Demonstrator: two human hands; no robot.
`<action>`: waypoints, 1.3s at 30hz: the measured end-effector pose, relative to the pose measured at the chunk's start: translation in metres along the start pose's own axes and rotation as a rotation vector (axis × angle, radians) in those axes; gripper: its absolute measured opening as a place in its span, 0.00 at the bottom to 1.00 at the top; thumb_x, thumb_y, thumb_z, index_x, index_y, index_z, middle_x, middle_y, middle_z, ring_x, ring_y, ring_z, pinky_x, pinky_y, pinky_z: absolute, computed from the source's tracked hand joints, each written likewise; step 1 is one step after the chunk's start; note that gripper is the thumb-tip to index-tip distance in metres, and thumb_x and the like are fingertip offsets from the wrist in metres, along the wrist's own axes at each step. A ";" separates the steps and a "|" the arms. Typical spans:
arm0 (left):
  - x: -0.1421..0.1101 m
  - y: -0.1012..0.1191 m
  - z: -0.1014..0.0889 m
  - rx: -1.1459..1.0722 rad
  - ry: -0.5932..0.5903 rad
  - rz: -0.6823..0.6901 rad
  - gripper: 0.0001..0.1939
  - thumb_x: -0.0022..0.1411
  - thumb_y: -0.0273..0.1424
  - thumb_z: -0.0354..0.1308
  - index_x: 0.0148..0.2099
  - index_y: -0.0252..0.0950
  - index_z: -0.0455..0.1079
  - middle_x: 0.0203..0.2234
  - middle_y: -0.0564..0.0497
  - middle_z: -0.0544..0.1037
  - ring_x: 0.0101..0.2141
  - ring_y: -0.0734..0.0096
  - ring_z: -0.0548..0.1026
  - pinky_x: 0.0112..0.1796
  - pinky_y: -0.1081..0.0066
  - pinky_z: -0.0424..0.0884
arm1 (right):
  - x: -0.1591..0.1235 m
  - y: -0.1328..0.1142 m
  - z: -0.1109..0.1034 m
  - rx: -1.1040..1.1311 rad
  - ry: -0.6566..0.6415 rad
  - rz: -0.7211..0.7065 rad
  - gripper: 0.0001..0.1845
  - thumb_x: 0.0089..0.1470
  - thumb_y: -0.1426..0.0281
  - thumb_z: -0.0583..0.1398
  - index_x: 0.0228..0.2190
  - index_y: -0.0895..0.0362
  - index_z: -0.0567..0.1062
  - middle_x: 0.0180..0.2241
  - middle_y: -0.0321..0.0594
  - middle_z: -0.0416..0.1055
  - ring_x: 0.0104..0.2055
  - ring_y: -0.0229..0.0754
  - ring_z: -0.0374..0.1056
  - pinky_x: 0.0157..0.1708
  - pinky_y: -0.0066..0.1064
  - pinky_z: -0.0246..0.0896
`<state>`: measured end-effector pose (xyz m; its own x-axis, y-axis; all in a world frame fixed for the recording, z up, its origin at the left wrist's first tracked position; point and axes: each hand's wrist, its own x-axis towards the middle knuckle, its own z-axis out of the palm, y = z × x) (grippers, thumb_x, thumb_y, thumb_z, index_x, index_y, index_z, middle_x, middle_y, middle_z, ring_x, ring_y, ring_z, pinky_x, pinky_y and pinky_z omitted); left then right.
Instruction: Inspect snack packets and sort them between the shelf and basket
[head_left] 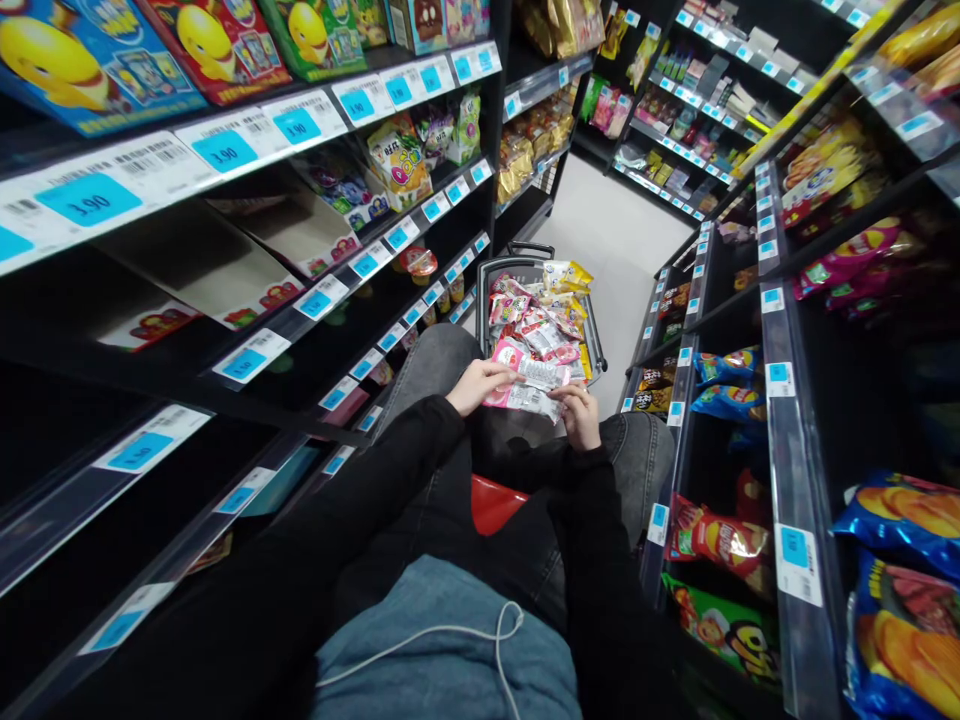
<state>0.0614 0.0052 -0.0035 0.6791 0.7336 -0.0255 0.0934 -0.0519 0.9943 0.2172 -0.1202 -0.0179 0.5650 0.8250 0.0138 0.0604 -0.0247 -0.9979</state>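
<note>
In front of my knees, both hands are on pink-and-white snack packets (541, 374). My left hand (480, 386) grips their left side, fingers closed over the edge. At the right end, my right hand (579, 415) pinches the packets between thumb and fingers. One packet lies partly over another, and their backs with small print face up. Right behind them is a dark grey shopping basket (487, 275), filled with more pink packets (541, 330) and yellow packets (568, 277).
Shelves with price tags (251, 352) run close along my left, holding boxes (311, 35) and a candy bag (399, 165). Chip bags (720, 540) fill shelves on my right. The pale aisle floor (600, 215) extends ahead to another shelf. A red seat (493, 505) shows between my legs.
</note>
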 end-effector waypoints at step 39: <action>0.000 -0.005 0.006 -0.366 -0.027 -0.242 0.24 0.36 0.31 0.69 0.38 0.27 0.72 0.29 0.46 0.78 0.31 0.63 0.76 0.38 0.63 0.70 | 0.005 0.007 0.004 0.358 -0.064 0.242 0.20 0.30 0.67 0.69 0.30 0.59 0.74 0.27 0.37 0.76 0.29 0.40 0.71 0.35 0.33 0.67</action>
<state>0.0652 0.0020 -0.0093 0.6889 0.6767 -0.2597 -0.0087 0.3659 0.9306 0.2171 -0.1142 -0.0253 0.4746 0.8532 -0.2164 -0.3629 -0.0343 -0.9312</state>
